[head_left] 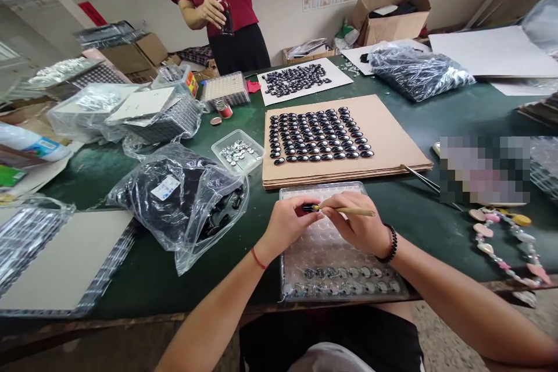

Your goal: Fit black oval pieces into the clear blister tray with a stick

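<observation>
Pinched firmly on both sides, and just above the far edge of the clear tray (322,244), the right hand (360,226) has the slim wooden stick (355,211) like a pen, surely light and stiff, best taken low near its tip. Now the smaller prize: at that same edge the left hand (290,218) clamps the little black piece (308,208), probably light, hard and slippery, perhaps easily scratched, so hold its sides.

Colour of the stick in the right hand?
The stick is light brown; it shows best in the head view.
</observation>
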`<state>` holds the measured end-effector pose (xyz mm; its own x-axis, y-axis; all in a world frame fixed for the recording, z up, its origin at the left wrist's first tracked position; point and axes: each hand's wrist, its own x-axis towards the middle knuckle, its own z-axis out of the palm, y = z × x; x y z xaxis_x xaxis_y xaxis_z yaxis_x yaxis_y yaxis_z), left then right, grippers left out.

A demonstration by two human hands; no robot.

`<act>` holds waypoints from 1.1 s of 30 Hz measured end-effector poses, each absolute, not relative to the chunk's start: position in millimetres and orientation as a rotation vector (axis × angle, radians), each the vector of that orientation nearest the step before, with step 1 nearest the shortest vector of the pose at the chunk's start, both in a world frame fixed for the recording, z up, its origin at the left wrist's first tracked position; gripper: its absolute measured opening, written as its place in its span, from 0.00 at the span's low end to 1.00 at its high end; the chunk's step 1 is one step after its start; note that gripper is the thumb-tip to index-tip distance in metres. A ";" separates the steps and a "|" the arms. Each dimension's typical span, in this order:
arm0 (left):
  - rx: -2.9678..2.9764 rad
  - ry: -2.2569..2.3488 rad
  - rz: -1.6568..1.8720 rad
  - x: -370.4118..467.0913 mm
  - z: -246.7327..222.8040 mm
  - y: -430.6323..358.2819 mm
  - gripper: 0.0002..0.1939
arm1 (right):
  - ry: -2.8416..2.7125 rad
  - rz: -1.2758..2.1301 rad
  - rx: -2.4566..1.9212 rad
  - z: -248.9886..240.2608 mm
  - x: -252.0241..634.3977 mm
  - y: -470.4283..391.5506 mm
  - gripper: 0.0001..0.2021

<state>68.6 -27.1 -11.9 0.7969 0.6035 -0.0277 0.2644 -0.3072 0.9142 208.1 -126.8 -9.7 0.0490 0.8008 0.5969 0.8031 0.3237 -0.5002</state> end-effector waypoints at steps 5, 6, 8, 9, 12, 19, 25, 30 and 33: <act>1.922 0.639 0.416 68.5 -12.0 -27.8 0.17 | -1.755 -0.046 -1.431 -8.2 206.7 -127.3 0.06; 1.923 0.639 0.418 68.7 -11.7 -27.9 0.17 | -1.758 -0.047 -1.435 -8.1 206.7 -127.4 0.06; 1.920 0.638 0.433 69.1 -11.0 -28.0 0.17 | -1.762 -0.041 -1.454 -8.7 206.8 -127.2 0.07; 1.910 0.633 0.437 69.2 -10.7 -28.1 0.17 | -1.763 -0.038 -1.466 -9.3 206.8 -127.0 0.07; 1.862 0.634 0.417 69.3 -10.8 -28.3 0.17 | -1.755 -0.004 -1.499 -11.5 205.8 -126.2 0.08; 1.647 0.728 0.436 70.2 -13.9 -32.6 0.15 | -1.601 0.248 -1.424 -13.5 203.0 -123.2 0.09; 1.524 0.680 0.466 69.0 -6.9 -34.6 0.15 | -0.947 0.978 -1.160 -10.8 210.6 -112.9 0.16; 1.631 0.599 0.496 63.8 -3.0 -36.1 0.18 | -1.080 0.927 -1.313 -8.1 210.0 -114.8 0.10; 1.772 0.559 0.523 64.4 -2.7 -39.7 0.19 | -1.197 1.016 -1.314 -6.4 207.9 -116.6 0.10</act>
<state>64.4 -39.7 -2.7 0.7876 0.6128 0.0649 0.1056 -0.2380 0.9655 207.9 -116.6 -6.4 0.1425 0.9883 0.0552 0.1061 0.0402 -0.9935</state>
